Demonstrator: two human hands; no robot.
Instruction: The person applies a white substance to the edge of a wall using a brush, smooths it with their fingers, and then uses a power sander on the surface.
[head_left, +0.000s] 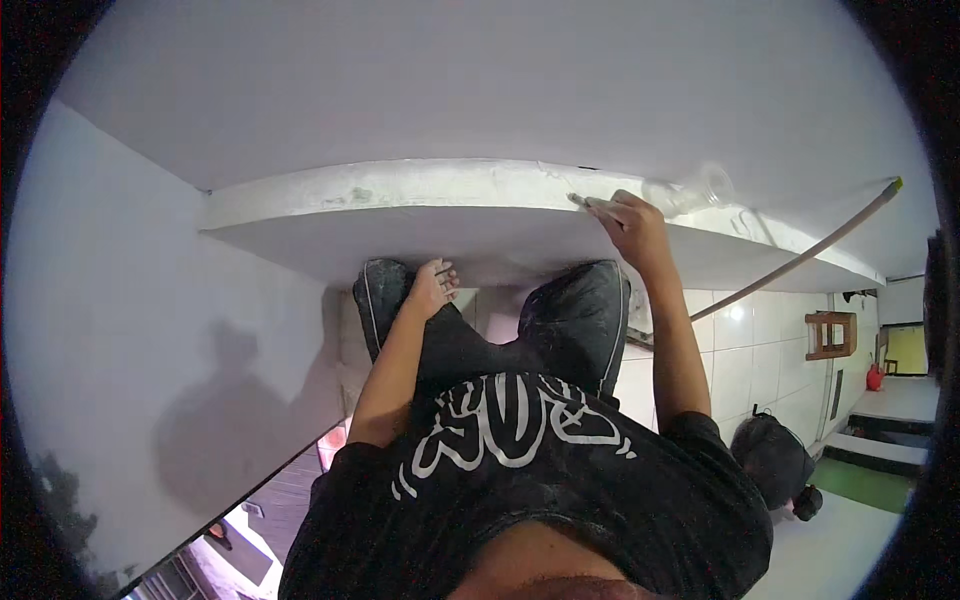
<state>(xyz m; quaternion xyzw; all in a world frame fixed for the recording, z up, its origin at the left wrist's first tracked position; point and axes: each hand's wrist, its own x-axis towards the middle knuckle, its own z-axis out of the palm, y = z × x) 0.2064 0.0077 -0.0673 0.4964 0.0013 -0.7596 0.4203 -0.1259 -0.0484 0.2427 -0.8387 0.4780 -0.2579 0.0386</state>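
Note:
My right hand (637, 229) grips a small paintbrush (596, 202) whose tip points left, over the front part of a white ledge (450, 182). Whether the bristles touch the surface I cannot tell. Just right of this hand, a clear plastic cup (705, 189) is on the ledge; it looks tilted or lying on its side. My left hand (435, 289) holds nothing. It is by my left knee, below the ledge's front edge, with its fingers loosely bent and pale smears on them. Grey stains (352, 196) mark the ledge's left part.
A long wooden pole (795, 259) leans against the wall (487, 82) on the right. A side wall (135, 285) stands close on my left. On the tiled floor (739, 322) are a wooden stool (831, 336) and a dark bag-like object (772, 457). Further off is a red object (874, 377).

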